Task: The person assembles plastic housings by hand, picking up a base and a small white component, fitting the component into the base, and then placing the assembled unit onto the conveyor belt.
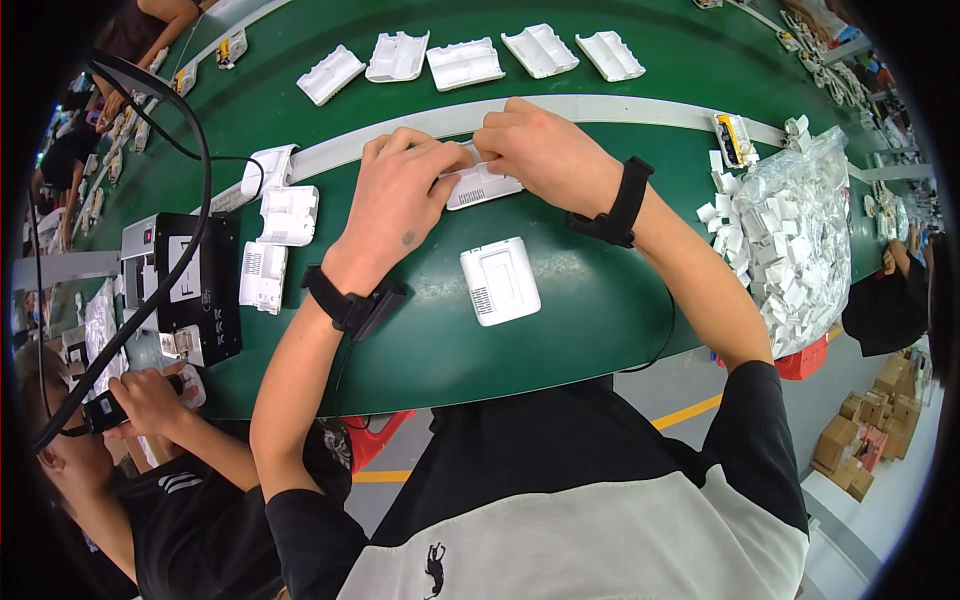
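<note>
Both hands meet over the middle of the green bench (560, 300), on one white plastic housing (482, 186) that lies just on the near side of the pale strip (640, 108) running along the bench. The left hand (395, 205) covers the housing's left end with its fingers curled down and pressed together on it, seemingly to pin it flat, while the right hand (545, 150) pinches the far edge with thumb and fingertips closed on it, as if steadying or seating a part there. A second white housing (500, 281) lies face up just nearer the bench's front edge, close beside the left wrist and within easy reach. Five open white shells (465, 62) sit in a row beyond the strip, toward the far edge. More white housings (275, 225) are stacked toward the left end, beside a black device (185, 285). At the right end, a clear bag of small white parts (800, 225) lies open. A co-worker's hand (150, 395) holds a tool at the near left corner.
</note>
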The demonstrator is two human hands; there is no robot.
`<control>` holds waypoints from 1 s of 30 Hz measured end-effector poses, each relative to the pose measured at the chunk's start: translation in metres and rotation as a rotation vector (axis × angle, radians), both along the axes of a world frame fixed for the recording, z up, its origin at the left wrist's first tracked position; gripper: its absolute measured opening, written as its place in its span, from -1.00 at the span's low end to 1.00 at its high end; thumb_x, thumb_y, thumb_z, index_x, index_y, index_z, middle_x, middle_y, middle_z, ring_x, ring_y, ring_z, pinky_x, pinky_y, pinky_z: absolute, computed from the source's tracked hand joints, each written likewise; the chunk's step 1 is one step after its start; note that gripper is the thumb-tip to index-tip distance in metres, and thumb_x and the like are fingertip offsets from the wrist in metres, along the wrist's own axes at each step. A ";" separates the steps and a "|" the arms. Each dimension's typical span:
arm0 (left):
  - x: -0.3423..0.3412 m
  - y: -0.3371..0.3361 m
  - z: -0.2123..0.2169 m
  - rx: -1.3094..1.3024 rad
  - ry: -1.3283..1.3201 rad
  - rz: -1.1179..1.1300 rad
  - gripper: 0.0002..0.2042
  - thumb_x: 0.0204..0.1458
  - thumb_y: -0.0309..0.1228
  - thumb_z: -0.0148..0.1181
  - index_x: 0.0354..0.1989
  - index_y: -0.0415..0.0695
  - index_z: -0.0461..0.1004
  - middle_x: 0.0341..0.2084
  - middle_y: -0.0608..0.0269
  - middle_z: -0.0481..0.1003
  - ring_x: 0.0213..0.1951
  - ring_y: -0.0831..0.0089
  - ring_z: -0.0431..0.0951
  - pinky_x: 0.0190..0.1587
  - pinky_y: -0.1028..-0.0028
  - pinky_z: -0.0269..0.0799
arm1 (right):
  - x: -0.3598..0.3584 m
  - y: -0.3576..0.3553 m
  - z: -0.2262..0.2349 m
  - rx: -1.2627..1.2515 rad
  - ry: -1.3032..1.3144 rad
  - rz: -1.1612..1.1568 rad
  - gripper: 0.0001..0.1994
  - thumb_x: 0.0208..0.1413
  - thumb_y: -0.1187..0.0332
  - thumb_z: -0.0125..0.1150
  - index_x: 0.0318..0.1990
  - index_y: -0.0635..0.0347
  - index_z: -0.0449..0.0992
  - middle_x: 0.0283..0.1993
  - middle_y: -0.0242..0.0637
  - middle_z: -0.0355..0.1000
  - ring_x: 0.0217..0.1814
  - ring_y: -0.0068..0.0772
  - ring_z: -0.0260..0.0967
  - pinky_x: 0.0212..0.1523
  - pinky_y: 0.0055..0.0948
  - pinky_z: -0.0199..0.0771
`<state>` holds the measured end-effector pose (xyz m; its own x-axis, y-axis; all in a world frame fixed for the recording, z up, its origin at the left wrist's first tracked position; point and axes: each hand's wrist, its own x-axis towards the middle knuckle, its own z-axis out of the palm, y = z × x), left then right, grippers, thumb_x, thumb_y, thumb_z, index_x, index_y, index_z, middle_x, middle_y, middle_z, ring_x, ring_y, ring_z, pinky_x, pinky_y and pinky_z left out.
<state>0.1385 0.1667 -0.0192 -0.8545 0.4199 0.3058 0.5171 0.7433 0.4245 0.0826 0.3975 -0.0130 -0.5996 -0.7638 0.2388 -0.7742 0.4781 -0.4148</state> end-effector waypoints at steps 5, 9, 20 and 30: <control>-0.001 0.012 -0.004 0.048 -0.016 0.019 -0.91 0.14 -0.38 0.42 -0.21 -0.02 0.68 -0.36 0.42 0.65 -0.08 0.30 0.55 0.14 0.21 0.34 | 0.003 0.000 -0.001 0.053 -0.049 0.012 -0.92 0.19 0.48 0.37 -0.21 0.22 0.58 -0.22 -0.25 0.47 -0.05 -0.10 0.42 0.01 -0.16 0.52; -0.003 0.010 -0.010 0.106 -0.019 0.031 -0.91 0.12 -0.35 0.45 -0.26 -0.02 0.69 -0.39 0.43 0.64 -0.15 0.30 0.54 0.09 0.23 0.35 | 0.006 -0.001 -0.005 -0.046 -0.123 0.015 -0.91 0.18 0.48 0.38 -0.22 0.22 0.58 -0.22 -0.22 0.48 -0.10 -0.06 0.43 0.01 -0.15 0.52; -0.008 0.016 0.007 -0.021 -0.124 -0.017 -0.88 0.06 -0.44 0.48 -0.29 -0.19 0.68 -0.37 0.21 0.66 -0.28 0.20 0.55 -0.11 0.23 0.46 | 0.003 0.002 0.008 -0.004 0.106 0.079 -0.85 0.10 0.47 0.46 -0.26 0.22 0.57 -0.25 -0.25 0.45 -0.08 -0.06 0.38 0.04 -0.14 0.50; -0.004 0.021 0.001 0.148 -0.218 0.050 -0.89 0.07 -0.44 0.44 -0.31 -0.20 0.67 -0.38 0.15 0.68 -0.24 0.10 0.63 -0.12 0.15 0.52 | 0.001 -0.006 0.012 0.167 -0.005 0.077 -0.84 0.05 0.49 0.48 -0.29 0.23 0.56 -0.26 -0.24 0.46 -0.11 -0.04 0.34 0.04 -0.12 0.49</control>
